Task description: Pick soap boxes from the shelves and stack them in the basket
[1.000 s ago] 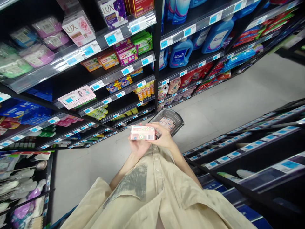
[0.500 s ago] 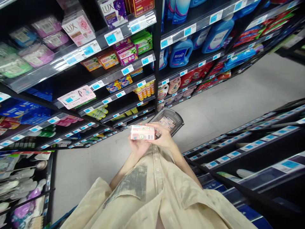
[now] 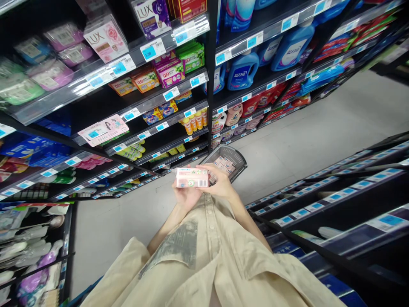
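1. The pink box [image 3: 191,178] sits level between both hands, held out in front of the chest, so its long printed face with the barcode tips up toward the head camera and can be read
2. The left hand [image 3: 184,194] cups the box from below and on its near-left end; that grip is clamped on the box, carrying its weight from underneath
3. The right hand [image 3: 220,184] closes on the box's right end, fingers curled around the far edge; this grip is also clamped on the box and steadies it rather than lifts it
4. Just beyond the right grip, lower down on the floor, stands a grey basket [image 3: 227,160] with more small pink boxes [image 3: 223,164] lying inside, near enough to reach without stepping
5. Left of and above the grips run the shelves [image 3: 140,106], stocked with soap packs [image 3: 105,40] high up, yellow bottles [image 3: 194,121] at mid-height and blue detergent jugs [image 3: 243,70] further right; goods face the aisle behind blue price tags
6. A beige shirt [image 3: 211,260] fills the space below the grips
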{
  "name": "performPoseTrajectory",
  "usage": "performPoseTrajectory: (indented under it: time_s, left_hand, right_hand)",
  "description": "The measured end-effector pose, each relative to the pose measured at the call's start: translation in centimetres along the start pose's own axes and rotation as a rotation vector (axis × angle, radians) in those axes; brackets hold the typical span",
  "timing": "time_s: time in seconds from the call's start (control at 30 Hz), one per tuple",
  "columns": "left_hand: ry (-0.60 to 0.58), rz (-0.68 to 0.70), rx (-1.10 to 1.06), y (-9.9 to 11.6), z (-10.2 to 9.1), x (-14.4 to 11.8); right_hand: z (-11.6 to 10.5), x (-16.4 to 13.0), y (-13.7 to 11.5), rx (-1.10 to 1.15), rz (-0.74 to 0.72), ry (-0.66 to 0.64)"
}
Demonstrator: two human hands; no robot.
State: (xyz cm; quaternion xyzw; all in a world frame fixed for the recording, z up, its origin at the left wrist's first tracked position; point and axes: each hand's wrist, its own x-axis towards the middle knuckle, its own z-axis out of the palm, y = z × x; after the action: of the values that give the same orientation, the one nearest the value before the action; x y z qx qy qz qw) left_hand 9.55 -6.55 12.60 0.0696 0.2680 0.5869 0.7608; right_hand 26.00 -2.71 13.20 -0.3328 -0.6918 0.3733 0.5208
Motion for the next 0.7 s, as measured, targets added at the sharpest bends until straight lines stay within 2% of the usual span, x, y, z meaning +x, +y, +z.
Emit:
performPoseTrajectory:
  time_s: [0.13, 0.57, 0.7]
  left_hand:
    - [0.023, 0.051, 0.075, -0.06, 0.11, 0.01]
    - [0.027, 0.087, 0.193, -0.27, 0.38, 0.25]
    - [0.033, 0.108, 0.252, -0.48, -0.40, 0.48]
  right_hand:
    - [-0.07, -0.02, 0.05, 0.009, -0.001, -0.001]
    - [-0.08, -0.02, 0.07, -0.006, 0.003, 0.008]
    - [-0.07, -0.03, 0.13, -0.003, 0.006, 0.003]
